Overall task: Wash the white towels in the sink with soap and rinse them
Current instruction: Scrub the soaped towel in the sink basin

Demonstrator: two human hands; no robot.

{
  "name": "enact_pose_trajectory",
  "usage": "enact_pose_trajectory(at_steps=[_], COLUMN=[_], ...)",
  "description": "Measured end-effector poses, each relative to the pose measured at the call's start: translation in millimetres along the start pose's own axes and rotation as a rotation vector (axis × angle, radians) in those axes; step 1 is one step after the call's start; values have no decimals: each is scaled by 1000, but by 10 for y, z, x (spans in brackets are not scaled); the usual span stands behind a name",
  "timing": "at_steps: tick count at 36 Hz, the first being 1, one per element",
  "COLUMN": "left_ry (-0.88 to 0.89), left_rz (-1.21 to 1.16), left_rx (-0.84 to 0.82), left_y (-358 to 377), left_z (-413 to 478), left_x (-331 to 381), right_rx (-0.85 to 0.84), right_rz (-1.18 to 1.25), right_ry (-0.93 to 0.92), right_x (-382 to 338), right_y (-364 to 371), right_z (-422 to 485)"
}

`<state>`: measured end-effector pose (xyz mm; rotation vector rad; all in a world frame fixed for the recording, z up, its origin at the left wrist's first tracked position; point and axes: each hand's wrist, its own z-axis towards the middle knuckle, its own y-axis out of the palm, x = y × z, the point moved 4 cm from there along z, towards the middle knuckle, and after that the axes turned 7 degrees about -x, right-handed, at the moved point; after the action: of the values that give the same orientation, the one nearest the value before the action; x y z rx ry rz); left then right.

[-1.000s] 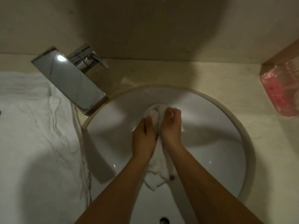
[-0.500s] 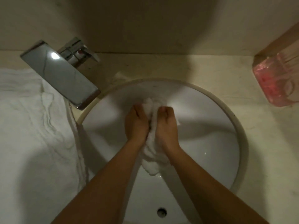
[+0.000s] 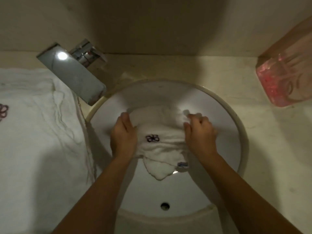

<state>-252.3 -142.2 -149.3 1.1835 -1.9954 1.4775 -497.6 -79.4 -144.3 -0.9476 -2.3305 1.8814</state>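
Note:
A small white towel (image 3: 162, 149) with a dark embroidered flower lies spread across the middle of the round white sink (image 3: 233, 125). My left hand (image 3: 124, 137) grips its left edge. My right hand (image 3: 200, 135) grips its right side, fingers curled into the cloth. One corner of the towel, with a small blue tag, hangs down toward the near side of the basin. No water runs from the chrome faucet (image 3: 74, 76), whose spout reaches over the sink's left rim.
More white towel cloth (image 3: 38, 132) with a purple flower covers the counter left of the sink. A pink clear soap container (image 3: 285, 83) stands on the beige counter at the far right. The overflow hole (image 3: 165, 206) sits in the sink's near wall.
My hands were pressed together around the bunched towel; they have now moved apart and the towel is stretched open between them, showing the flower.

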Motion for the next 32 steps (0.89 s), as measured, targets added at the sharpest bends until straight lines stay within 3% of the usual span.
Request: enact_pose_trajectory(at_steps=[4,9,13,17,21,25,27,32], left_ry=[208,376,398,423,310,217,184,49], left_rz=[295,491,759,633,516,409,386,269], left_rx=[75,-315,-475,-485,-334,-186,-167,-148], left_y=[48,693,965,742,314,103,141,372], left_z=[138,428,479,354,351,347,344,310], left_x=[249,702,506,444,455,538,496,237], right_rx=[-104,-278,-475,-547,-552,-265,-162,-210], right_rz=[28,361,197,163,123,-31,-47,-31], right_ry=[131,348,203,-58,-51,-115,-40,104], right_x=[29,-155,-306,-293,-184,-431,-502,-495], right_y=[-136,-10,125,29,-251,-380,-257,234], right_z=[77,438,413,248,474,647,579,201])
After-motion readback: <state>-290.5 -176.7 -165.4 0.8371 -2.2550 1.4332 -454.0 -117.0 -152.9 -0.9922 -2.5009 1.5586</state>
